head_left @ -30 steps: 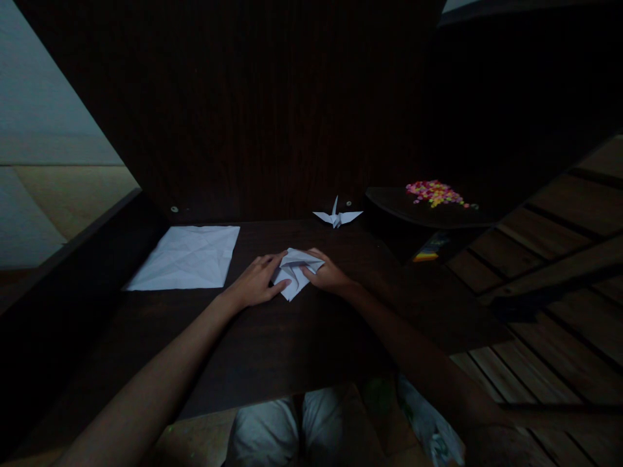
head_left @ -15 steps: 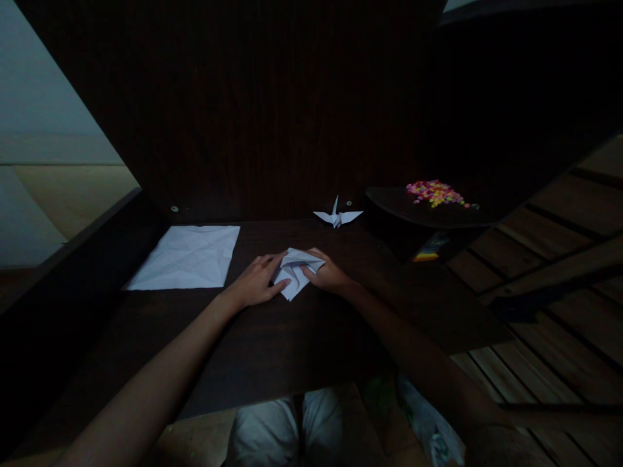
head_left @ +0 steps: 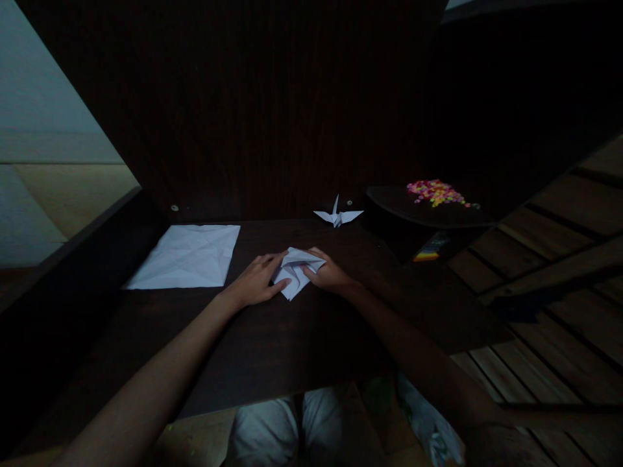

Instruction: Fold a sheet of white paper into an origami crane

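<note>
A partly folded piece of white origami paper (head_left: 294, 290) lies on the dark desk between my hands, its upper flap raised and bent. My left hand (head_left: 260, 280) grips its left edge, thumb on top near the lower left corner. On the other side, my right hand (head_left: 328, 271) pinches the raised flap, with the thumb tucked into the fold and the fingers behind. Beyond them a finished white paper crane (head_left: 337, 218) stands against the back panel, wings spread. Left of my hands is a stack of creased white sheets (head_left: 192, 257).
On a dark corner shelf (head_left: 389, 200) at the right sits a pile of small pink, red and yellow pieces (head_left: 438, 192). A raised side board (head_left: 73, 253) borders the desk on the left. Wooden slats and a plastic bag (head_left: 431, 425) are at the lower right.
</note>
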{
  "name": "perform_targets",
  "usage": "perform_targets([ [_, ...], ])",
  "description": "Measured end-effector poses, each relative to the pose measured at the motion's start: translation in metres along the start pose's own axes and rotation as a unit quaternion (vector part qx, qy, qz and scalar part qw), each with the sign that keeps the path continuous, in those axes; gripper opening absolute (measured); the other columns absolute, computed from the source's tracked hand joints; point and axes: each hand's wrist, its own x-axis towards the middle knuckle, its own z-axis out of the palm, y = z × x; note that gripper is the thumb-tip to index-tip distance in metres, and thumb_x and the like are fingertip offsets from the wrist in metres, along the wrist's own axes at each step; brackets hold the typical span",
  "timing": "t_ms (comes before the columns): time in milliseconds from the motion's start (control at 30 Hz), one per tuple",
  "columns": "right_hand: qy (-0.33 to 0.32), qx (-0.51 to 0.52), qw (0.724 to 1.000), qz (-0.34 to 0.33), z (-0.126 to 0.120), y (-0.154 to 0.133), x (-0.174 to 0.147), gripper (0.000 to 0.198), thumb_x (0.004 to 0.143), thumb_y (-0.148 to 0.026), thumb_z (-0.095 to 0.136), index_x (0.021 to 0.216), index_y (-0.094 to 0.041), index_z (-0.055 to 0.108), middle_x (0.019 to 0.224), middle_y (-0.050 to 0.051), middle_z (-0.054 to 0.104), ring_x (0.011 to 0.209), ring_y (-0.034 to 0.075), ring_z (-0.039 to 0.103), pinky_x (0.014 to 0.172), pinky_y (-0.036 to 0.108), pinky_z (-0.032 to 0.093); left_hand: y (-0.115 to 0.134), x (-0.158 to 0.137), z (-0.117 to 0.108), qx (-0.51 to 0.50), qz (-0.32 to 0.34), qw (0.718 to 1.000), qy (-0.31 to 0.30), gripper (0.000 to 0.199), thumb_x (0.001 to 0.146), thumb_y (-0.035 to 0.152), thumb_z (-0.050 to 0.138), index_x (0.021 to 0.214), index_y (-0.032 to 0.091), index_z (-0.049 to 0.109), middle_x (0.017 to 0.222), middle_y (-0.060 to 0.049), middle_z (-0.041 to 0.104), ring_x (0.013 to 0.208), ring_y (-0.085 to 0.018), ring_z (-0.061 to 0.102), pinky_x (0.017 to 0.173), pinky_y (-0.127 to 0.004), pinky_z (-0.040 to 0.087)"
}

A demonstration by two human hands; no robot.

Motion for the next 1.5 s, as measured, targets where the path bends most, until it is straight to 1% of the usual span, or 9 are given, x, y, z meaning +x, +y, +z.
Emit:
perform_targets([
  [333, 0.001, 0.000, 1.000, -0.005, 0.0001, 0.0003, -0.0004, 0.040, 0.083, -0.018, 0.052, 0.122, -0.020, 0.056, 0.111, 0.009, 0.060, 0.106, 0.021, 0.055, 0.099, 0.037, 0.042, 0.0027, -0.0006, -0.0024, -0.003, -0.008, 1.000, 0.001, 0.064, 0.090, 0.047, 0.041, 0.143, 0.015, 0.025, 0.139, -0.013, 0.044, 0.124, -0.028, 0.043, 0.103, -0.042, 0.032],
  [433, -0.010, -0.003, 1.000, -0.008, -0.0016, -0.0011, -0.0004, 0.047, 0.084, -0.019, 0.050, 0.131, -0.022, 0.049, 0.120, 0.008, 0.058, 0.111, 0.021, 0.053, 0.101, 0.038, 0.040, 0.0019, -0.0006, -0.0010, -0.010, -0.011, 1.000, 0.005, 0.065, 0.089, 0.048, 0.043, 0.143, 0.017, 0.025, 0.139, -0.013, 0.044, 0.124, -0.028, 0.043, 0.103, -0.043, 0.033],
  [533, -0.024, -0.008, 0.999, -0.023, -0.0043, -0.0036, 0.0000, 0.057, 0.084, -0.016, 0.048, 0.139, -0.026, 0.038, 0.133, 0.006, 0.051, 0.117, 0.020, 0.049, 0.104, 0.040, 0.038, 0.0014, -0.0010, 0.0001, -0.021, -0.020, 0.999, 0.014, 0.069, 0.087, 0.050, 0.045, 0.144, 0.019, 0.022, 0.139, -0.013, 0.044, 0.123, -0.029, 0.044, 0.102, -0.044, 0.033],
  [633, -0.037, -0.017, 0.999, -0.027, -0.0066, -0.0057, 0.0005, 0.061, 0.083, -0.014, 0.047, 0.142, -0.025, 0.034, 0.132, 0.007, 0.052, 0.113, 0.021, 0.050, 0.101, 0.041, 0.039, 0.0022, -0.0014, 0.0000, -0.034, -0.034, 0.999, 0.022, 0.072, 0.086, 0.051, 0.047, 0.145, 0.018, 0.020, 0.139, -0.014, 0.043, 0.121, -0.029, 0.046, 0.102, -0.043, 0.035],
  [767, -0.043, -0.020, 0.999, -0.021, -0.0079, -0.0061, 0.0010, 0.063, 0.080, -0.013, 0.050, 0.141, -0.021, 0.035, 0.123, 0.010, 0.056, 0.108, 0.021, 0.052, 0.098, 0.039, 0.041, 0.0021, -0.0014, 0.0003, -0.041, -0.032, 0.998, 0.024, 0.074, 0.086, 0.051, 0.047, 0.145, 0.016, 0.020, 0.140, -0.016, 0.042, 0.123, -0.029, 0.044, 0.103, -0.044, 0.034],
  [967, -0.060, -0.035, 0.997, -0.042, -0.0068, -0.0032, 0.0038, 0.068, 0.075, -0.008, 0.052, 0.141, -0.021, 0.036, 0.133, 0.010, 0.051, 0.112, 0.022, 0.049, 0.100, 0.041, 0.039, -0.0008, -0.0009, 0.0018, -0.045, -0.036, 0.998, 0.022, 0.077, 0.085, 0.051, 0.048, 0.145, 0.015, 0.018, 0.142, -0.017, 0.039, 0.125, -0.030, 0.042, 0.104, -0.045, 0.032],
  [1133, -0.061, -0.031, 0.997, -0.042, -0.0067, -0.0039, 0.0037, 0.065, 0.076, -0.014, 0.057, 0.138, -0.016, 0.039, 0.135, 0.013, 0.049, 0.113, 0.024, 0.048, 0.099, 0.042, 0.038, -0.0007, -0.0008, 0.0015, -0.045, -0.044, 0.998, 0.014, 0.078, 0.084, 0.051, 0.048, 0.145, 0.013, 0.017, 0.143, -0.018, 0.038, 0.126, -0.030, 0.042, 0.105, -0.045, 0.031],
  [1333, -0.045, -0.013, 0.998, -0.037, -0.0089, -0.0076, 0.0026, 0.059, 0.079, -0.020, 0.057, 0.137, -0.020, 0.042, 0.133, 0.011, 0.052, 0.115, 0.023, 0.049, 0.100, 0.043, 0.038, -0.0005, -0.0004, 0.0018, -0.048, -0.051, 0.997, 0.011, 0.080, 0.083, 0.054, 0.049, 0.145, 0.015, 0.017, 0.142, -0.017, 0.038, 0.125, -0.030, 0.042, 0.105, -0.046, 0.031],
  [1500, -0.005, 0.041, 0.999, -0.023, -0.0071, -0.0081, 0.0011, 0.055, 0.077, -0.016, 0.057, 0.131, -0.023, 0.049, 0.128, 0.008, 0.057, 0.113, 0.021, 0.052, 0.100, 0.041, 0.040, 0.0036, -0.0003, -0.0027, -0.058, -0.065, 0.996, 0.009, 0.081, 0.081, 0.056, 0.051, 0.144, 0.014, 0.023, 0.139, -0.017, 0.042, 0.123, -0.030, 0.044, 0.104, -0.045, 0.033],
])
